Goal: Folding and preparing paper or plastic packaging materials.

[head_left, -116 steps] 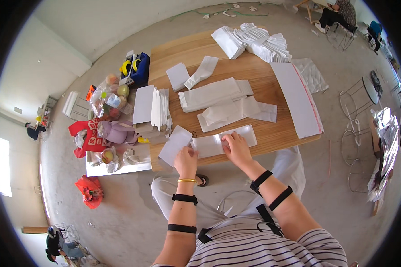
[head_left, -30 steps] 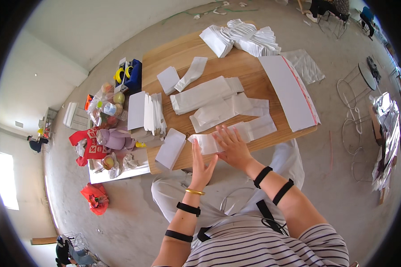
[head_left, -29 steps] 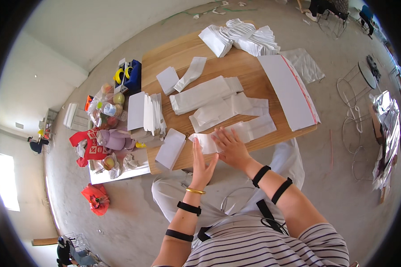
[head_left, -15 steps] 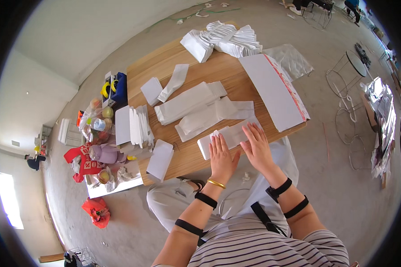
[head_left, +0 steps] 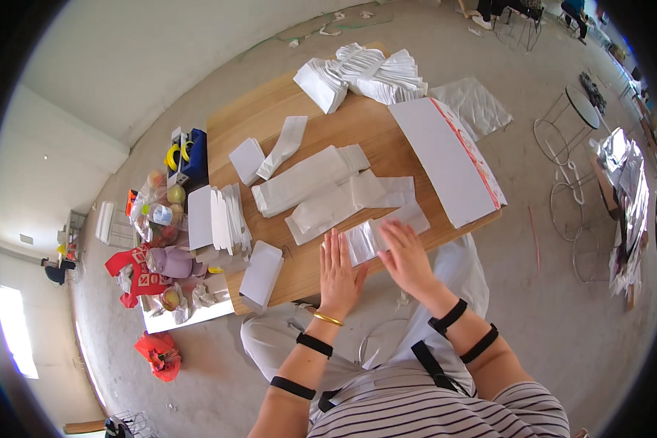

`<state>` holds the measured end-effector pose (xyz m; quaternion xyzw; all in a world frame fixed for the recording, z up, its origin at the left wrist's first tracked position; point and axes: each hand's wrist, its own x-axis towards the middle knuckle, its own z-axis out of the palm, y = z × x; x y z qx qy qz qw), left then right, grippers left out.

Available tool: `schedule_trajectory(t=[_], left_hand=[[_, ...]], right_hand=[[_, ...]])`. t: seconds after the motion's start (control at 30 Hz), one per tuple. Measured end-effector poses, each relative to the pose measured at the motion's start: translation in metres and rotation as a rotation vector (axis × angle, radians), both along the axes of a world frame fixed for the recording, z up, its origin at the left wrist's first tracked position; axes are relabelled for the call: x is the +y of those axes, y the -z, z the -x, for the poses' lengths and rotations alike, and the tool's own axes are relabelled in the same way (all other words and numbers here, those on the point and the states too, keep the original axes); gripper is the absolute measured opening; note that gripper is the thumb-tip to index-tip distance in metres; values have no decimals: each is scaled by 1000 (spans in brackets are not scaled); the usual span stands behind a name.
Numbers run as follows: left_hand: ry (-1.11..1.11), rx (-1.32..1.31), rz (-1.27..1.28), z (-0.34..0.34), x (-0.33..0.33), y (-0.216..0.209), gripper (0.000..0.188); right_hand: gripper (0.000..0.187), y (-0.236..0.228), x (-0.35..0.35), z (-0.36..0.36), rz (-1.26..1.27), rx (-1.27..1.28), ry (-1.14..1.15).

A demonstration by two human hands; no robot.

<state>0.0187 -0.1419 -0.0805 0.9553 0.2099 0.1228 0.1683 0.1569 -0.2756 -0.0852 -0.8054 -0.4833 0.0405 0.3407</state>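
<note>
A flat translucent plastic sleeve (head_left: 360,242) lies near the front edge of the wooden table (head_left: 321,285). My left hand (head_left: 340,279) rests flat at its left end, fingers stretched out. On its right part lies my right hand (head_left: 406,260), fingers extended and slightly blurred, holding nothing. Just beyond them are more flat translucent sleeves (head_left: 327,208), overlapping a long pile of white sleeves (head_left: 299,182). To the left, a white card stack (head_left: 261,271) sits at the table's front edge.
Fanned white packets (head_left: 230,219) stand at the table's left side, near a blue holder (head_left: 196,155) with yellow tape. A bundled white stack (head_left: 379,73) sits at the far end. Along the right edge lies a white box (head_left: 445,160). A round stool (head_left: 582,106) stands right.
My left hand has slid left along the sleeve, and my right hand has shifted slightly left and nearer. More of the shiny sleeve shows between them.
</note>
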Motion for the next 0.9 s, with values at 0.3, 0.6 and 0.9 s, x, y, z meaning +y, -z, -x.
schedule_trajectory(t=[0.3, 0.6, 0.9], left_hand=[[74, 154, -79, 17, 11, 24, 83], [-42, 34, 4, 13, 27, 0, 62], [-177, 62, -218, -3, 78, 16, 57]], right_hand=[[71, 29, 24, 12, 227, -264, -173], [53, -4, 47, -20, 64, -177, -57], [45, 24, 71, -31, 134, -183, -10]])
